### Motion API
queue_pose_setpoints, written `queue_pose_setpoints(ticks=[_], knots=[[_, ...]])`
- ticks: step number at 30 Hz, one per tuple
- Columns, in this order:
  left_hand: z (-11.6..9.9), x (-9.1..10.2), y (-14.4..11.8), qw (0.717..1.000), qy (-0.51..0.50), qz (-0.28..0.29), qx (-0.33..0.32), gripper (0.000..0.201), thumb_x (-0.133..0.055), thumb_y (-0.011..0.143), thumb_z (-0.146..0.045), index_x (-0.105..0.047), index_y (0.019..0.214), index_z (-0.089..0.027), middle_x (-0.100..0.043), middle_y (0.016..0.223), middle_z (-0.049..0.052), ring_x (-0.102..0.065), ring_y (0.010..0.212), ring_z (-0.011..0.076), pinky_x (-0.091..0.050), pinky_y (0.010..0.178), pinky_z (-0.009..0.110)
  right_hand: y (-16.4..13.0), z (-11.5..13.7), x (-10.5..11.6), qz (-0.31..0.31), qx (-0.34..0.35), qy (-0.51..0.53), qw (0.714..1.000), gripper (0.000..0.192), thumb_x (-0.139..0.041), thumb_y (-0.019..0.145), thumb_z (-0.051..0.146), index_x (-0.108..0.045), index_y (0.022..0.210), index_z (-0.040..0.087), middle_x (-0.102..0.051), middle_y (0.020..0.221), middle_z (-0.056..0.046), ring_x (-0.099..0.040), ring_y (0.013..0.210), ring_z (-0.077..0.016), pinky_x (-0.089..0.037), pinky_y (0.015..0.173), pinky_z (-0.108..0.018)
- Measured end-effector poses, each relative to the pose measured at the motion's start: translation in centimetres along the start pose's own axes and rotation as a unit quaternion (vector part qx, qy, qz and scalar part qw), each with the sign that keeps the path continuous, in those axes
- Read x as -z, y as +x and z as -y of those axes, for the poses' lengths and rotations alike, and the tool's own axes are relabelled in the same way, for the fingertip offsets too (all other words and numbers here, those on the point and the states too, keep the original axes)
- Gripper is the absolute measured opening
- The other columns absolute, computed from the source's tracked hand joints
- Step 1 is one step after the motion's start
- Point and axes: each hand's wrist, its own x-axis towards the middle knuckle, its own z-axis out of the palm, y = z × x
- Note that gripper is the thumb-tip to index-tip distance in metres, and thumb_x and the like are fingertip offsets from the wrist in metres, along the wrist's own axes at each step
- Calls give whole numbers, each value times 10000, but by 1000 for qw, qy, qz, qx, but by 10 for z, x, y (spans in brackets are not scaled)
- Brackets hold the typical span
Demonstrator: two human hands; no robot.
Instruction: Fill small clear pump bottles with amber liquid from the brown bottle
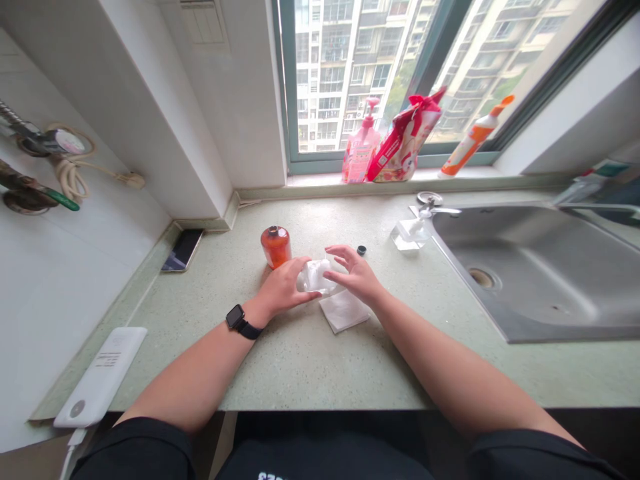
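Between my hands is a clear container with crumpled white material (319,275), perhaps tissue, in or around it. My left hand (284,288) curves about its left side, with thumb and fingers on it. On the other side my right hand (357,275) is open, thumb and fingers apart close to the container; whether it touches is hard to tell. A folded white tissue (345,312) lies flat just in front. Behind my left hand stands an amber bottle (276,245) without a cap. A small black cap (361,251) lies beyond my right hand.
A clear pump dispenser (411,233) stands beside the steel sink (540,267) at right. On the sill are a pink pump bottle (361,150), a red bag (403,143) and an orange-white bottle (473,141). A phone (183,251) and a white power bank (103,375) lie left.
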Motion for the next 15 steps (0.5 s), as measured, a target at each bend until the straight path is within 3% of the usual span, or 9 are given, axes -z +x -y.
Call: queue_pose_setpoints(ticks=[5, 8, 11, 15], knots=[[1, 0, 0, 1000, 1, 6, 14, 763, -828, 880, -626, -542, 1470, -234, -727, 1354, 143, -727, 1247, 343, -596, 1089, 507, 0, 0, 9, 11, 23, -6, 1000, 333, -863, 836, 578, -741, 943, 287, -692, 1291, -73, -636, 1331, -292, -490, 1193, -568], [0, 1, -1, 1000, 2, 10, 16, 751, -821, 884, -633, -549, 1457, -232, -727, 1348, 142, -730, 1238, 339, -593, 1091, 499, -3, 3, 2, 39, 53, -19, 998, 297, -810, 899, 555, -777, 1042, 297, -694, 1285, -83, -651, 1306, -285, -499, 1185, -551], [-2, 2, 0, 1000, -2, 10, 13, 741, -810, 892, -637, -550, 1457, -236, -725, 1357, 139, -729, 1243, 335, -588, 1099, 498, -5, 7, -7, 52, 79, -44, 995, 380, -824, 891, 546, -778, 1176, 300, -694, 1306, -97, -652, 1307, -296, -497, 1184, -545], [-4, 2, 0, 1000, -7, 5, 5, 744, -817, 891, -625, -550, 1462, -231, -717, 1385, 151, -720, 1267, 344, -582, 1110, 513, -6, 7, -14, 27, 70, -53, 996, 438, -832, 879, 565, -752, 1226, 310, -698, 1307, -91, -652, 1298, -300, -501, 1178, -553]])
